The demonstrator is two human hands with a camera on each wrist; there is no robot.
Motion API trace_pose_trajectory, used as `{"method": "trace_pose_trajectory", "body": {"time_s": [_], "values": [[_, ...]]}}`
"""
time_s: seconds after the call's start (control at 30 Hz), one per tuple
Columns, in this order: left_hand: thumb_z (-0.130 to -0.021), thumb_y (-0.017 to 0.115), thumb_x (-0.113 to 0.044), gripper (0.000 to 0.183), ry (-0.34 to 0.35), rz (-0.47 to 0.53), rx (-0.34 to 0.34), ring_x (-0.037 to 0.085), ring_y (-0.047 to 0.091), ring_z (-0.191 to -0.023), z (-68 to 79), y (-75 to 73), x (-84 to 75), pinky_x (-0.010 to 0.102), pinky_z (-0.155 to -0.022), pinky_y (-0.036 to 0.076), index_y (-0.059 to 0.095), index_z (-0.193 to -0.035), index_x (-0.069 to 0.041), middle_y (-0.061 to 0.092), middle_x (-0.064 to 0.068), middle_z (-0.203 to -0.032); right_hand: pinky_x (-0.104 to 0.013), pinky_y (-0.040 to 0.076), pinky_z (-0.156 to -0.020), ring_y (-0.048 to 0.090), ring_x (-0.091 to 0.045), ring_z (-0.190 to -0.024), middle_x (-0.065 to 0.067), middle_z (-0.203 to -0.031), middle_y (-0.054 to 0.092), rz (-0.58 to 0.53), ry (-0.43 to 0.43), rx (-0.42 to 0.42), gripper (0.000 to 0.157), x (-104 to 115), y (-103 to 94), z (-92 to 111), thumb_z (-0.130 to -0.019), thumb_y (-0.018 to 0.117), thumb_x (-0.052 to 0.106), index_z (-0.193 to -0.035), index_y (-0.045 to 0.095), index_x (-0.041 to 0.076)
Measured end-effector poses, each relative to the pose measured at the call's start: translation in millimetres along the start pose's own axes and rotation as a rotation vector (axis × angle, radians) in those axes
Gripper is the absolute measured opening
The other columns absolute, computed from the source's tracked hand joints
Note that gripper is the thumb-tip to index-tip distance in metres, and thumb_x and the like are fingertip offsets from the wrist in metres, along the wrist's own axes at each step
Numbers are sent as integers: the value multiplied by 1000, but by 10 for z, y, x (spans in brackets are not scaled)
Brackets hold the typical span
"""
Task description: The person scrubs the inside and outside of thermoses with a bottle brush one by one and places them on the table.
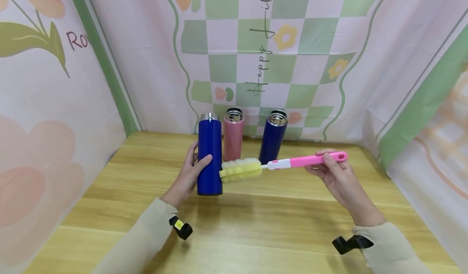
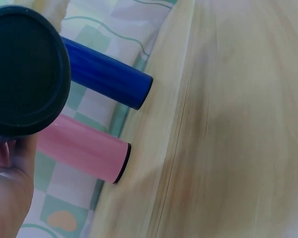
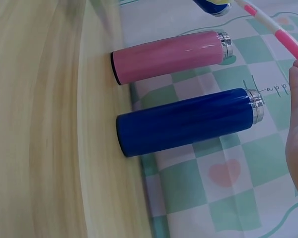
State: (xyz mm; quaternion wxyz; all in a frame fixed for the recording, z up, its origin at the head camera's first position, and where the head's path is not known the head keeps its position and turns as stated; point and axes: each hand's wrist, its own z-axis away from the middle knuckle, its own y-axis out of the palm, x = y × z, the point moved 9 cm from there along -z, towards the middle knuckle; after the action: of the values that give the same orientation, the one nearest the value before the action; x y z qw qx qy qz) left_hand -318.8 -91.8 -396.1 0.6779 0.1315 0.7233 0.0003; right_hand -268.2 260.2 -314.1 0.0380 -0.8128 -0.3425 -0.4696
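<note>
My left hand (image 1: pixel 187 177) grips a blue thermos bottle (image 1: pixel 210 152) with no lid, thumb across its front. In the left wrist view its dark base (image 2: pixel 27 72) faces the camera, raised off the table. A bottle brush (image 1: pixel 307 160) with a pink and white handle is pinched near the handle's end by my right hand (image 1: pixel 340 178). Its yellow and white sponge head (image 1: pixel 241 169) points left and overlaps the lower right side of the held bottle in the head view. The brush lies nearly level, above the table.
Behind stand a pink thermos (image 1: pixel 233 138) and a second blue thermos (image 1: pixel 272 138), both upright and lidless, near the back edge of the wooden table (image 1: pixel 256 233). A patterned cloth (image 1: pixel 252 34) hangs right behind them, with more cloth (image 1: pixel 47 144) along the sides.
</note>
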Motion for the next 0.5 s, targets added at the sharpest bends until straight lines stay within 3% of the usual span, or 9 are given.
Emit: {"method": "trace_pose_trajectory", "body": {"time_s": [0.2,0.5], "values": [[-95,66,-33,70,-6,-27,21,35,54,-119,12,28,15,51,-95,49,29,-154,-39,45,14,-137,-37,49,-95,66,-24,-112,-15,-117,64,-4,-22,-57,34,51,-16,-21,-109,29,2,-120,60,-4],[-94,68,-36,74,-17,-107,52,33,58,-116,29,76,45,50,-94,50,27,-155,-40,48,15,-131,-37,49,-95,68,-26,-106,-18,-115,63,-13,-137,-143,30,167,-89,-34,-108,31,2,-120,57,-8]]}}
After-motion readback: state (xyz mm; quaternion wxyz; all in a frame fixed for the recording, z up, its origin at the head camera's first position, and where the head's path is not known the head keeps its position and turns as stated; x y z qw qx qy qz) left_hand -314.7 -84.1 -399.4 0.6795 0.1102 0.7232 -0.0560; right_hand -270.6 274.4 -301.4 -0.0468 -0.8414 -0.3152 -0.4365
